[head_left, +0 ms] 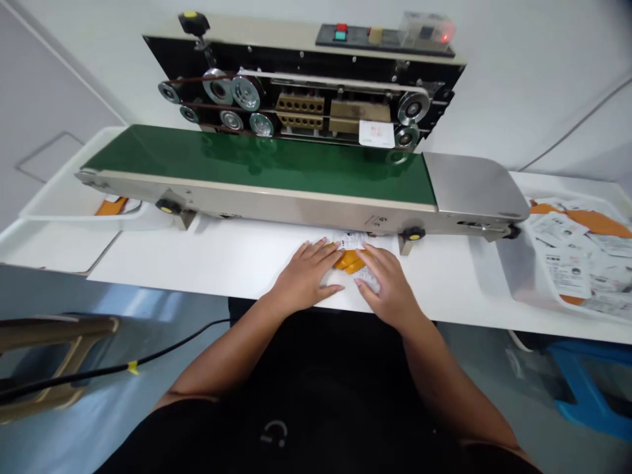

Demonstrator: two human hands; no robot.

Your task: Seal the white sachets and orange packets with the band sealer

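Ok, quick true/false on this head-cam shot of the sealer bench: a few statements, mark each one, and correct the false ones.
1. The left hand and right hand both touch a small pile of orange packets and printed white slips. True.
2. The conveyor belt is blue. False: it is green.
3. The plastic tray at far right holds more printed slips and orange pieces. True.
4. The blue plastic stand is at lower left. False: it is at lower right, below the table.
5. The metal pulleys on the machine's face are exposed. True.
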